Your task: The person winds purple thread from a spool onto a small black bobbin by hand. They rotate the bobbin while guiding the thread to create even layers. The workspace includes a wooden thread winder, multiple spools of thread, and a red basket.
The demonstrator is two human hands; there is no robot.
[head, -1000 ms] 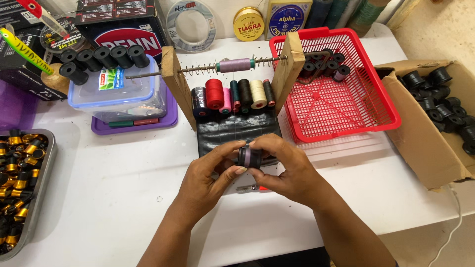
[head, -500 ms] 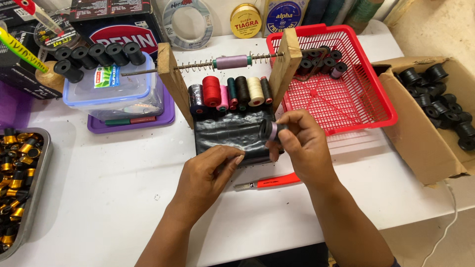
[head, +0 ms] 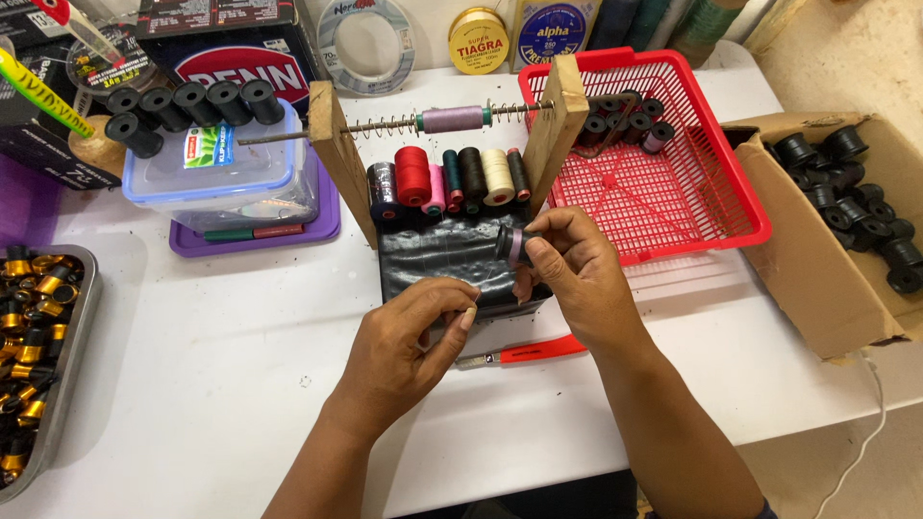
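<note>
Right hand [head: 577, 274] gripping black bobbin [head: 511, 242] wound with lilac thread; left hand [head: 409, 341] pinched, fingertips near the thread end, over black mat [head: 437, 258].

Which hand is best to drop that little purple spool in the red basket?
Probably the right hand: it holds the spool and is nearest the red basket. The left hand is farther away.

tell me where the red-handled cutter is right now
In the head view the red-handled cutter lies flat on the white table, just below the black mat, between the left hand and right hand.
</note>
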